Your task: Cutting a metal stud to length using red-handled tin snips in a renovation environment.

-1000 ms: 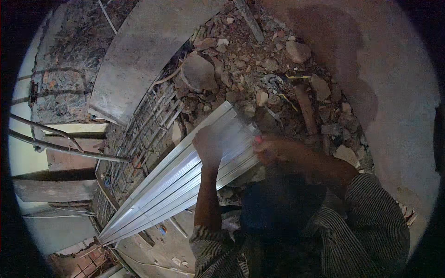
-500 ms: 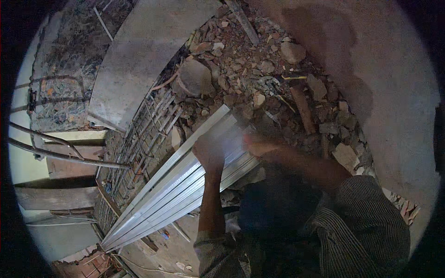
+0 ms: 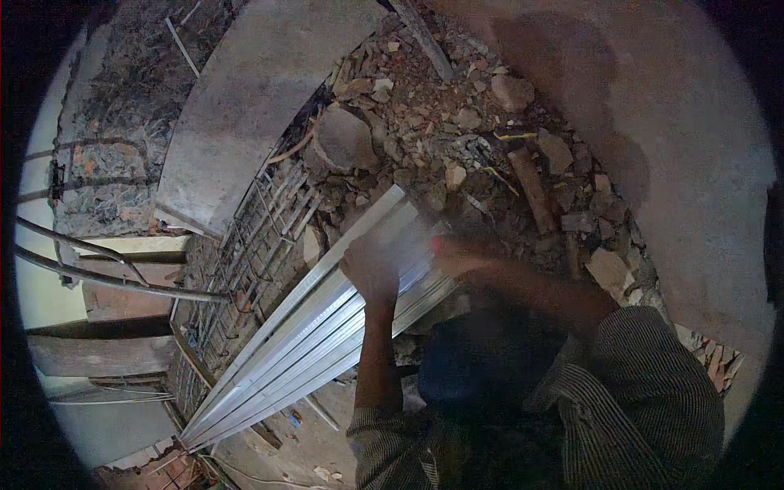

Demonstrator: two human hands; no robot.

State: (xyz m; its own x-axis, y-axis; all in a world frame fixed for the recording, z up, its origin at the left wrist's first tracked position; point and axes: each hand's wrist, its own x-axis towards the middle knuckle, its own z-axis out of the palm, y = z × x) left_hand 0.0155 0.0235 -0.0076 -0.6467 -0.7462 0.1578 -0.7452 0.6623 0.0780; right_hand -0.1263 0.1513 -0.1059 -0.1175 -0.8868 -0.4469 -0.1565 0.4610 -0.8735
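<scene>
A bundle of long silvery metal channels [image 3: 314, 322] slants from the lower left up to the middle, its near lengths fanned apart. My left hand [image 3: 373, 265] lies across the upper part of the bundle, its fingers bent over the metal and partly lost in a hazy patch. At the bundle's right edge, my right hand [image 3: 459, 260] closes round the outer channel near its upper end. Haze blurs its fingertips too. Striped sleeves cover both my forearms.
Broken masonry rubble [image 3: 425, 122] spreads beyond the channels, with a wooden piece [image 3: 532, 192] in it. On the left lie a rebar cage [image 3: 257, 237], bent bars [image 3: 122, 273] and a curved grey slab [image 3: 237, 106]. A plain wall [image 3: 694, 163] borders the right.
The view has shifted very slightly. Both hands stay at the same places on the metal channels, and the bundle has barely moved.
</scene>
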